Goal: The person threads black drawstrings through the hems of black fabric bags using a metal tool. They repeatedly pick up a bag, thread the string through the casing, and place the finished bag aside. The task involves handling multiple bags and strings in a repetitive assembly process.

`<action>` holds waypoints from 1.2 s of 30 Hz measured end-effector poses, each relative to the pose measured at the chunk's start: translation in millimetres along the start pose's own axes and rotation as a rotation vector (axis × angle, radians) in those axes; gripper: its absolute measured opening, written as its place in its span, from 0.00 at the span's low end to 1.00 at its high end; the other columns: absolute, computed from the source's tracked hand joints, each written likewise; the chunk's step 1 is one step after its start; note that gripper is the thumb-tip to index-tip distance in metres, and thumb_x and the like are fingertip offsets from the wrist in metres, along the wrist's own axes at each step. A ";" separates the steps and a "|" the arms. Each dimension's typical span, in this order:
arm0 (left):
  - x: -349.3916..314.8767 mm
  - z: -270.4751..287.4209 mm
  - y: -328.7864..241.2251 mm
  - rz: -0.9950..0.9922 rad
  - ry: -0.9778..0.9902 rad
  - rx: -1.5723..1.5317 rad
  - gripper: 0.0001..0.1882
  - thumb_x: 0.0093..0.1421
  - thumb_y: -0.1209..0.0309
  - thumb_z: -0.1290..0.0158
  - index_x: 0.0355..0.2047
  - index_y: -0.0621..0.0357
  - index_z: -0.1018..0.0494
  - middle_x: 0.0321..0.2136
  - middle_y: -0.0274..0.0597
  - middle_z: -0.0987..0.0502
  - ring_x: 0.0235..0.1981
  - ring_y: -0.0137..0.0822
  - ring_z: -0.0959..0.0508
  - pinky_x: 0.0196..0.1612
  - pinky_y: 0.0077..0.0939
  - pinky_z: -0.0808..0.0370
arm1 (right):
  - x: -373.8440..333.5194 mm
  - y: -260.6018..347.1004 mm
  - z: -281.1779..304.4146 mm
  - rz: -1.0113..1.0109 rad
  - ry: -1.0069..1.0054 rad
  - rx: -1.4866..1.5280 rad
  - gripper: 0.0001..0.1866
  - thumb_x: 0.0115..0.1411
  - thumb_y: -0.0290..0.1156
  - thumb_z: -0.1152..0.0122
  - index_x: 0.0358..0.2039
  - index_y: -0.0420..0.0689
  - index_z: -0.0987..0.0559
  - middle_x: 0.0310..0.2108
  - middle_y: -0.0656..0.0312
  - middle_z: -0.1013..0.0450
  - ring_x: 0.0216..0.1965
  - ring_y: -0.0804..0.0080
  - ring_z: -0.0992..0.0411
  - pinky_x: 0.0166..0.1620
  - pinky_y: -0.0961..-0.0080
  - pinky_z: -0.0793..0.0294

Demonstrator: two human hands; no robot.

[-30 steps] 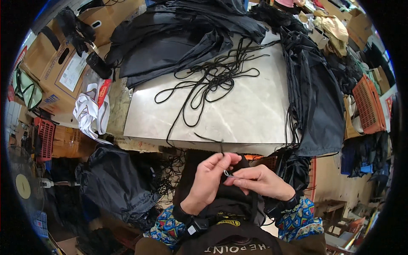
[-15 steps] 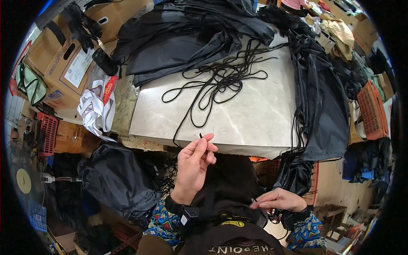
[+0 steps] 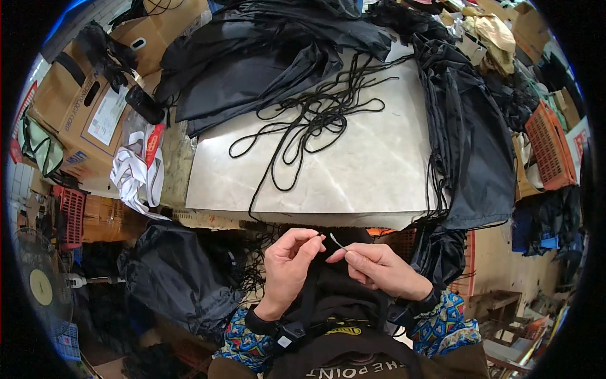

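In front of my chest, just off the table's near edge, my left hand pinches the end of a black cord between thumb and fingertips. My right hand grips a thin silvery wire-like tool, its slightly bent tip pointing at the cord end. The two tips are close together; whether they touch I cannot tell. A loose tangle of black cord lies in loops on the pale marbled tabletop, with one strand running down over the near edge toward my left hand.
Black fabric pieces are heaped across the table's far side. Black drawstring bags hang over its right edge. Cardboard boxes and white straps stand at left. A black bag sits below left; an orange crate stands right.
My right hand has risen leftward from beside my lap, bringing the silvery tool up to the cord end. My left hand has dropped slightly, still pinching the cord.
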State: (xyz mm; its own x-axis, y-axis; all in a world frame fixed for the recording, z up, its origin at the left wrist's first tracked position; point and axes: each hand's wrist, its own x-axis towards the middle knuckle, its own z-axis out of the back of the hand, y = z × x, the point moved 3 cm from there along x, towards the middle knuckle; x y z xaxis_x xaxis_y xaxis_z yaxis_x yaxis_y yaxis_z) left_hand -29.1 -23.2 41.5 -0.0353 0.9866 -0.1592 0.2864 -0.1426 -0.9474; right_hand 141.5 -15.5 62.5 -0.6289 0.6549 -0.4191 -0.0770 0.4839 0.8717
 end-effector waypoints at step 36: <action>49.0 -19.0 -10.3 -0.169 0.137 0.412 0.10 0.64 0.70 0.54 0.37 0.66 0.31 0.21 0.36 0.27 0.19 0.21 0.32 0.21 0.15 0.35 | -30.5 39.5 -4.1 0.598 -0.181 -0.979 0.06 0.50 0.28 0.37 0.31 0.46 0.20 0.43 0.54 0.32 0.44 0.57 0.35 0.45 0.65 0.33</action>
State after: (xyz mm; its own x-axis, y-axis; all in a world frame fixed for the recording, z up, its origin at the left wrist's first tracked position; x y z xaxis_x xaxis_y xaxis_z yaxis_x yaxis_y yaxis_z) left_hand -15.6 28.1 48.7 0.0855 0.9962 0.0185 -0.1179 0.0286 -0.9926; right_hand 154.5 -18.7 110.7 -0.6529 0.7393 0.1649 -0.4201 -0.5346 0.7333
